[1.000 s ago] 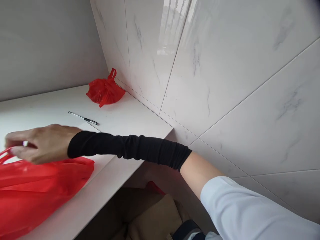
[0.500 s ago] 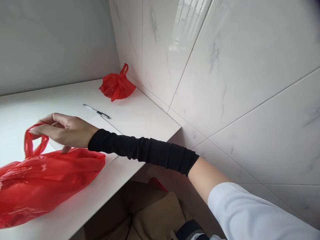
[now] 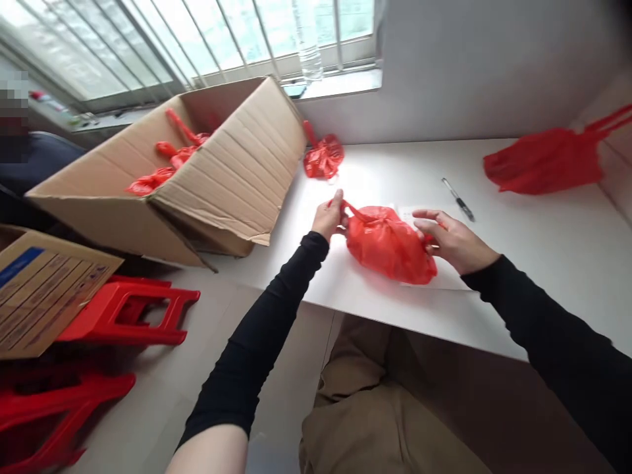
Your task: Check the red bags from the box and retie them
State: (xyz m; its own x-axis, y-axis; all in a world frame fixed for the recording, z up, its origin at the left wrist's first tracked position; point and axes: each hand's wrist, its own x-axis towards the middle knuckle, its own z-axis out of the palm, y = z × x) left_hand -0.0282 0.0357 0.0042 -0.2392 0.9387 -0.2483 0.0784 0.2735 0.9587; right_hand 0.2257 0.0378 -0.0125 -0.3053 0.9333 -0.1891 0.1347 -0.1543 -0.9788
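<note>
- Step in hand, by the look of it: left hand [image 3: 330,221] pinches one handle loop of the red bag [image 3: 388,249]. Right hand [image 3: 453,242] grips the opposite end, fingers curled on the film.
- The bag lies on the white table [image 3: 543,263] between the hands.
- Judged: thin, slack plastic, so any pull wants even tension from both grips.
- Around: pen [image 3: 458,199] just beyond the right hand, small knotted bag [image 3: 323,157] beyond the left, cardboard box [image 3: 232,171] further left. Nothing obstructs.

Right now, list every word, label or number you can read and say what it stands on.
No text can be read.
Flat carton at lower left: blue patch and rows of print, too blurred.
Open cardboard box: no print visible.
Held red bag: plain.
</note>
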